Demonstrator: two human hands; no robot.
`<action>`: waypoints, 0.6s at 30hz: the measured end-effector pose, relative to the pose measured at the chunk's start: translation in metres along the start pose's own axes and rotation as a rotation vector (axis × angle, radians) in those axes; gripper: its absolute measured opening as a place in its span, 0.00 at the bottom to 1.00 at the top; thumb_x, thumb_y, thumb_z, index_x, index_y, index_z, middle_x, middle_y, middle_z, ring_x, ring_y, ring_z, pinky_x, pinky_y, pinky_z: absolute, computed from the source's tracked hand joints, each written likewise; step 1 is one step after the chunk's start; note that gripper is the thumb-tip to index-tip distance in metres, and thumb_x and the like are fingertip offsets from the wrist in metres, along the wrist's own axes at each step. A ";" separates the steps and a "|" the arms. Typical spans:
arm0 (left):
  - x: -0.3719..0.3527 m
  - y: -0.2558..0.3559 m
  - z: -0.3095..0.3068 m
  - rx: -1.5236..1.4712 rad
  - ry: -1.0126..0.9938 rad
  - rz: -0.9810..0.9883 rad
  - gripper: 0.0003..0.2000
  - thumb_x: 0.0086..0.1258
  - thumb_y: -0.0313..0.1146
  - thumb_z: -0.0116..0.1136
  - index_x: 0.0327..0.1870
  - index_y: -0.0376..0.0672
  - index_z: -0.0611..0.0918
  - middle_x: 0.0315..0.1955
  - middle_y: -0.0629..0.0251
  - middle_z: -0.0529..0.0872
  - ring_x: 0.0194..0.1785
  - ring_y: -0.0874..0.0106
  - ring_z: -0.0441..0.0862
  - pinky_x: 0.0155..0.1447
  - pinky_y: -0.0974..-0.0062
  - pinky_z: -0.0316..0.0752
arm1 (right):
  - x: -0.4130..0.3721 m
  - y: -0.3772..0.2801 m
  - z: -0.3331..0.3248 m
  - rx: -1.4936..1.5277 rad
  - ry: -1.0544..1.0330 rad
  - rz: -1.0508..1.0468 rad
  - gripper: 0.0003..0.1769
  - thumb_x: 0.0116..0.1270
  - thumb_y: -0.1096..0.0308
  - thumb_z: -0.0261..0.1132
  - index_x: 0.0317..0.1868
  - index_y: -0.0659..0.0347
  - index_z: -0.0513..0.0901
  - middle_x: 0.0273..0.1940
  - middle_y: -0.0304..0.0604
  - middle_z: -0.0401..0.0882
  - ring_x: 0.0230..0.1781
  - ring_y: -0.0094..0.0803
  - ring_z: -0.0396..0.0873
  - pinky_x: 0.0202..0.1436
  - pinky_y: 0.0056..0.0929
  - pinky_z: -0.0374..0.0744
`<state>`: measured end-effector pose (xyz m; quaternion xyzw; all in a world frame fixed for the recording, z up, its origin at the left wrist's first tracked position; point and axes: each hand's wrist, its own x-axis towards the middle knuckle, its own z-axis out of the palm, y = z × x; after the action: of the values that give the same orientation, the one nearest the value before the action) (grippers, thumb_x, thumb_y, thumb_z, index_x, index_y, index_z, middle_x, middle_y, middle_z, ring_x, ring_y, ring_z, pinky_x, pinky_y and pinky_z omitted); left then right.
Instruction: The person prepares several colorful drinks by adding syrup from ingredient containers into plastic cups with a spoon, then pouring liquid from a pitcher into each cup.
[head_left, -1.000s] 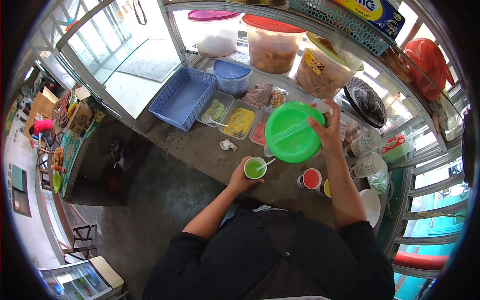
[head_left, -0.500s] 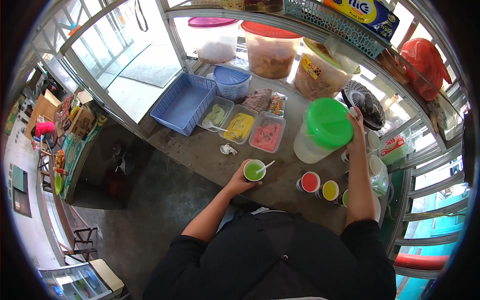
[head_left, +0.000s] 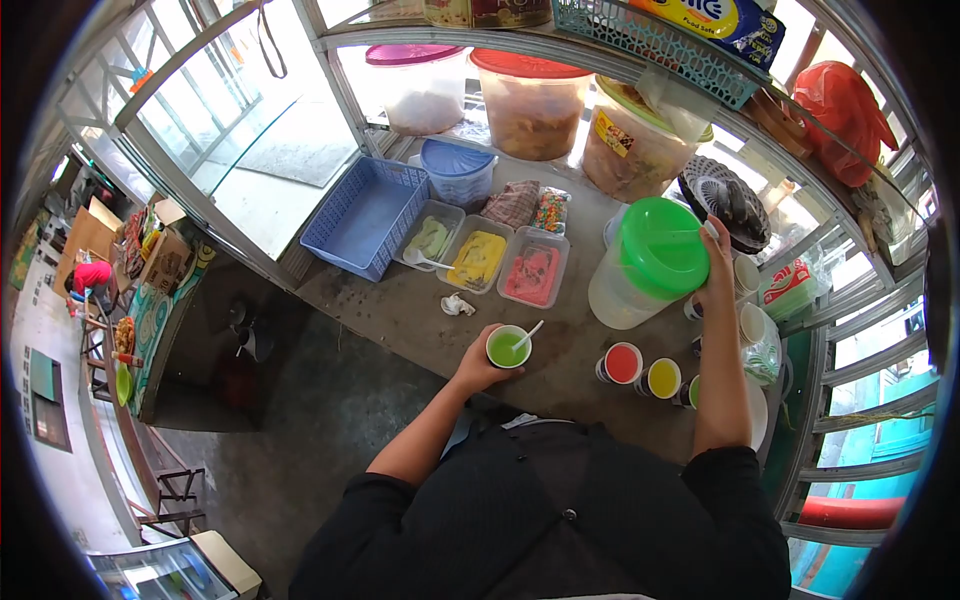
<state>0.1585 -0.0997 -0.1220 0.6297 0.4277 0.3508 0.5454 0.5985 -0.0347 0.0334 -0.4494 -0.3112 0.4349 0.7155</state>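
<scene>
My left hand is wrapped around a paper cup of green liquid, with a white plastic spoon leaning in it. The cup is upright near the table's front edge. At the right, my right hand is closed on the handle side of a clear plastic pitcher with a green lid; the handle is mostly hidden. In front of the pitcher stand a cup of red liquid and a cup of yellow liquid. Another cup of green liquid is partly behind my right forearm.
Tubs of green, yellow and pink paste stand beyond the left cup, near a crumpled tissue and a blue basket. Large lidded containers line the back. Stacked cups stand at right.
The view has shifted slightly. Both hands keep their holds on the cup and the pitcher, with no clear movement of either.
</scene>
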 end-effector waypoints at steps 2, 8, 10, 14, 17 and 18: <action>0.000 -0.001 0.001 -0.002 0.011 0.051 0.44 0.49 0.35 0.86 0.69 0.41 0.72 0.59 0.65 0.82 0.64 0.72 0.78 0.69 0.71 0.71 | -0.004 0.006 -0.007 0.032 0.035 -0.012 0.24 0.73 0.69 0.70 0.65 0.57 0.74 0.49 0.42 0.82 0.48 0.28 0.84 0.48 0.29 0.85; 0.000 0.003 -0.009 -0.031 -0.001 0.036 0.45 0.48 0.37 0.87 0.68 0.41 0.72 0.57 0.65 0.83 0.62 0.72 0.79 0.68 0.70 0.73 | -0.011 0.021 -0.006 0.066 0.184 -0.146 0.20 0.73 0.68 0.70 0.61 0.59 0.76 0.48 0.41 0.84 0.45 0.28 0.85 0.47 0.27 0.85; -0.002 0.007 -0.018 -0.038 0.003 0.012 0.45 0.48 0.38 0.87 0.68 0.41 0.72 0.56 0.64 0.84 0.61 0.71 0.80 0.67 0.69 0.73 | -0.015 0.020 -0.005 0.059 0.210 -0.158 0.20 0.73 0.68 0.70 0.61 0.59 0.76 0.48 0.41 0.84 0.45 0.28 0.85 0.47 0.27 0.86; 0.002 0.005 -0.048 -0.055 0.034 0.027 0.44 0.48 0.40 0.87 0.67 0.41 0.72 0.55 0.61 0.85 0.60 0.68 0.82 0.66 0.68 0.75 | -0.029 0.012 0.009 0.017 0.266 -0.148 0.21 0.73 0.66 0.70 0.62 0.59 0.76 0.49 0.42 0.83 0.46 0.30 0.85 0.48 0.27 0.85; 0.004 -0.001 -0.078 -0.058 0.065 0.058 0.44 0.48 0.41 0.87 0.66 0.41 0.72 0.55 0.61 0.85 0.60 0.68 0.82 0.66 0.68 0.75 | -0.051 0.013 0.019 -0.169 0.416 -0.169 0.23 0.72 0.63 0.71 0.62 0.60 0.76 0.53 0.46 0.81 0.52 0.35 0.82 0.54 0.34 0.82; 0.006 -0.001 -0.089 -0.060 0.074 0.071 0.44 0.48 0.41 0.87 0.66 0.41 0.72 0.55 0.60 0.85 0.60 0.68 0.82 0.66 0.68 0.75 | -0.061 0.017 0.023 -0.498 0.506 -0.350 0.23 0.72 0.63 0.71 0.62 0.61 0.77 0.55 0.48 0.79 0.55 0.38 0.81 0.57 0.38 0.80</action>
<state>0.0799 -0.0601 -0.1093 0.6144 0.4142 0.4057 0.5351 0.5473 -0.0775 0.0237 -0.6424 -0.2928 0.0928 0.7021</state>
